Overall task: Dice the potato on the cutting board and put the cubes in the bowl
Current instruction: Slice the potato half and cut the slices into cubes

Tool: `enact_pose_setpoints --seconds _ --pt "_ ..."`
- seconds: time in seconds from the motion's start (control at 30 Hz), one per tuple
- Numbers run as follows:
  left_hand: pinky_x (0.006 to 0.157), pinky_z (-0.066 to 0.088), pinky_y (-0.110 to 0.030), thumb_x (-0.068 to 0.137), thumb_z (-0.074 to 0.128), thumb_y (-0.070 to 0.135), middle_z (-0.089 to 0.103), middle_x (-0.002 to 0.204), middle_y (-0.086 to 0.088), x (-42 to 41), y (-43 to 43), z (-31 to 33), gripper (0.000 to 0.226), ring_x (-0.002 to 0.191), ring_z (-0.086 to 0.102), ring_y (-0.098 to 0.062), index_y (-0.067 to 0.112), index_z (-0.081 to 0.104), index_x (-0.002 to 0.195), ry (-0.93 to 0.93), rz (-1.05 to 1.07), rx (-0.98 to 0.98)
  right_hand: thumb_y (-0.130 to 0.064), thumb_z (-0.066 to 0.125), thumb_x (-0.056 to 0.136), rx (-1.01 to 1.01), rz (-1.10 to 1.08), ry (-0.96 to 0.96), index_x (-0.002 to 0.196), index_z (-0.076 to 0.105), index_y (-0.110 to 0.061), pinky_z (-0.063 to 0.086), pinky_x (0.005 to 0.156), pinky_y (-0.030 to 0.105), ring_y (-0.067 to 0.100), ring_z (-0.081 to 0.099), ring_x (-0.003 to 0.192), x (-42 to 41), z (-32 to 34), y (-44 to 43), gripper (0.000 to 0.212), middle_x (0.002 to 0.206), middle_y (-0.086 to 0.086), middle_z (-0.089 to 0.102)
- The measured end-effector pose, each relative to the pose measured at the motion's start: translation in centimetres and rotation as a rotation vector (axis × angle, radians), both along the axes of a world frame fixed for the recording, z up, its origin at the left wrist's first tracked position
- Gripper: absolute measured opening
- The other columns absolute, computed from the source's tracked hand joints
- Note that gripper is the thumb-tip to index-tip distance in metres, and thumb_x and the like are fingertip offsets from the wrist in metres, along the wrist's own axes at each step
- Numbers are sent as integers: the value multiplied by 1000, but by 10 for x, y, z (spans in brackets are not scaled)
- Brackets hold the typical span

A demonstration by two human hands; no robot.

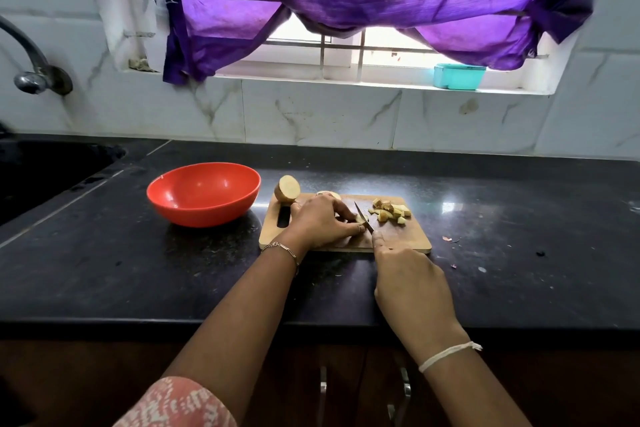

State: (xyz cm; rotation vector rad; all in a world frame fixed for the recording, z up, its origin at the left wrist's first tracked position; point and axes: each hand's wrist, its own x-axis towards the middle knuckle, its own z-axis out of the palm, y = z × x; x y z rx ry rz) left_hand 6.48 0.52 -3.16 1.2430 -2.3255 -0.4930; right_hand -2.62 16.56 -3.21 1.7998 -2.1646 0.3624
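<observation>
Pale wood is where it all sits: the cutting board (398,243) lies on the dark tabletop (173,270), and the work is at its middle. From my remote seat I see the left hand (322,222) curled over a small potato piece (359,219), pinning it to the board with the fingertips. The right hand (412,284) grips the knife (360,210), its forefinger laid along the back of the blade. The blade runs away from me, tip far and leaning slightly left. The pinned piece is just to its left and the heap of cubes (389,211) is near on its right, so I judge the next cut comes down close beside the left fingertips (the risky part). A potato half (287,188) stands at the board's far left corner, cut face up. The red bowl (207,211) sits to the left of the board, nearer the left hand and apart from the cubes; I see nothing in it. The knife handle is hidden inside the right hand. Most of the pinned piece is under the left fingers, so I cannot tell its shape. Something pale shows behind the left hand, likely another slice.
</observation>
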Motion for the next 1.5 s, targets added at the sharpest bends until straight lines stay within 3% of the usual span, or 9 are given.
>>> enact_pose_setpoints --seconds 0.13,0.27,0.4,0.6,0.77,1.2,1.33,1.5 --pt "92 31 -37 80 66 57 61 119 10 -1 1 0 33 113 52 -12 34 73 103 -13 15 -16 -7 32 100 25 19 31 150 28 -15 51 81 32 22 62 107 6 10 -2 50 120 5 60" --pt "95 33 -37 81 64 58 62 118 10 -1 0 0 34 114 53 -11 33 74 101 4 18 -2 -6 33 98 42 25 29 134 47 -15 50 81 33 23 60 107 8 21 -5 39 118 6 59" --pt "84 29 -29 82 65 56 65 112 11 -2 1 -1 32 109 55 -9 32 74 101 19 27 -8 -3 38 96 38 37 3 120 56 -14 51 78 32 22 60 103 9 25 -8 32 113 6 59" --pt "93 39 -31 81 65 55 67 109 10 -4 3 -4 32 108 57 -9 32 74 102 52 64 -59 -5 40 95 91 9 -7 117 58 -13 49 77 32 24 59 104 7 35 -11 30 112 7 61" --pt "90 32 -32 80 64 58 68 103 13 -5 3 -4 33 105 56 -9 34 74 101 37 73 -51 -4 39 94 129 -9 1 117 59 -12 39 69 30 27 60 103 5 52 -13 31 113 9 61" --pt "97 42 -40 76 65 61 68 103 13 -5 1 -6 36 103 58 -8 34 73 98 59 66 -51 -6 42 92 139 -14 -36 120 59 -17 47 75 32 27 60 102 2 46 -12 34 110 8 61" --pt "98 43 -39 79 65 54 68 104 12 -6 -1 -8 29 105 58 -9 32 73 97 76 84 -80 -8 43 92 145 -12 -5 118 59 -19 39 70 29 25 58 102 3 53 -5 32 110 5 59" --pt "99 43 -42 80 66 47 67 102 10 -6 -3 -7 24 103 59 -11 31 73 97 93 76 -47 -13 43 93 148 -2 -19 127 54 -25 42 73 31 23 58 100 -2 54 14 38 103 2 53"
